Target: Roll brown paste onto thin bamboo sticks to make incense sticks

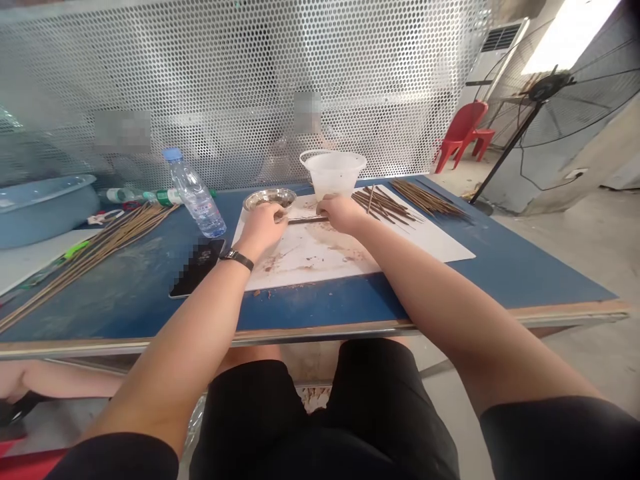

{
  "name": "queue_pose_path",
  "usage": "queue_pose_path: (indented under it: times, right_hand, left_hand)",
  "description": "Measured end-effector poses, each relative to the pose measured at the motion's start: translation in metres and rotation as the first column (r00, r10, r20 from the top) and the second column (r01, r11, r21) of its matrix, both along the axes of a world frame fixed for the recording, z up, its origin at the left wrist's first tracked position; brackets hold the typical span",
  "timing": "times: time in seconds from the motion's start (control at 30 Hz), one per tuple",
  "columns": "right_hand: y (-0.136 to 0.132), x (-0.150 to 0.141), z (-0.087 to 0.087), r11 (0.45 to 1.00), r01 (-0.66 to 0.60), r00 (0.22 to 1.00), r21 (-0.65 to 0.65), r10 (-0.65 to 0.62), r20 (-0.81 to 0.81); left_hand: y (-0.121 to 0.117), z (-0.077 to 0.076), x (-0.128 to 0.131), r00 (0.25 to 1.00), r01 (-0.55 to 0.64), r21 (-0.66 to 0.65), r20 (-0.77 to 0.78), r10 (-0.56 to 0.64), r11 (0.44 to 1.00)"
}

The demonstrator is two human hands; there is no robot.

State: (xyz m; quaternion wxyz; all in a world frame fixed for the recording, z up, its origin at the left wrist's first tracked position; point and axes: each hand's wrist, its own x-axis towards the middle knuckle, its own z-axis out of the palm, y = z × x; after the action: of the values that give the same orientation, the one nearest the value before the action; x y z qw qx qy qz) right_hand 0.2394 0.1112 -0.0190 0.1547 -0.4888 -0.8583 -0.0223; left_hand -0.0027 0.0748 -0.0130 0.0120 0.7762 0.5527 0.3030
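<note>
A thin dark brown stick runs level between my two hands, just above a white board smeared with brown crumbs. My left hand, wearing a black wristband, pinches its left end. Closed round the right end are the fingers of my right hand. Behind my left hand stands a shiny metal bowl, its contents partly hidden. A translucent white plastic bucket is just behind my right hand. Several brown coated sticks lie loosely piled to the right on the board.
More brown sticks lie at the table's right. To the left are a water bottle, a black phone, long bare sticks and a blue basin. A perforated metal screen closes the back; a fan stands right.
</note>
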Motion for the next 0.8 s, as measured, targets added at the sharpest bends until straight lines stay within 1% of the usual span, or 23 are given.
queue_pose_path:
  times: [0.07,0.13,0.23,0.3,0.37,0.5,0.67,0.8]
  right_hand:
    - [-0.003,-0.001,-0.001,0.998,-0.067,0.995,0.002,0.067,-0.071]
    - [-0.007,-0.003,-0.003,0.989,-0.144,0.978,0.014,0.145,-0.148]
    - [-0.014,-0.009,-0.005,0.968,-0.249,0.936,0.040,0.251,-0.245]
    - [-0.018,-0.012,-0.005,0.959,-0.279,0.918,0.045,0.280,-0.280]
    - [-0.019,-0.014,-0.004,0.963,-0.267,0.923,0.038,0.267,-0.277]
    - [-0.020,-0.011,-0.001,0.976,-0.219,0.950,0.015,0.217,-0.224]
    - [-0.020,-0.002,0.001,0.985,-0.174,0.963,0.001,0.170,-0.209]
    - [-0.021,0.003,0.002,0.986,-0.164,0.959,0.005,0.161,-0.233]
  left_hand:
    - [-0.002,0.001,0.001,0.998,0.061,0.055,-0.015,-0.060,0.997]
    - [-0.005,0.003,0.004,0.994,0.110,0.052,-0.023,-0.109,0.993]
    - [-0.008,0.003,0.008,0.981,0.188,-0.040,-0.039,-0.189,0.981]
    - [-0.007,0.001,0.010,0.968,0.241,-0.106,-0.044,-0.247,0.965]
    - [-0.005,-0.002,0.011,0.961,0.268,-0.143,-0.037,-0.275,0.953]
    - [0.000,-0.006,0.009,0.970,0.233,-0.195,-0.020,-0.241,0.953]
    - [-0.006,0.001,0.004,0.983,0.180,-0.267,0.010,-0.184,0.947]
    - [-0.008,0.005,-0.002,0.985,0.167,-0.259,0.008,-0.171,0.951]
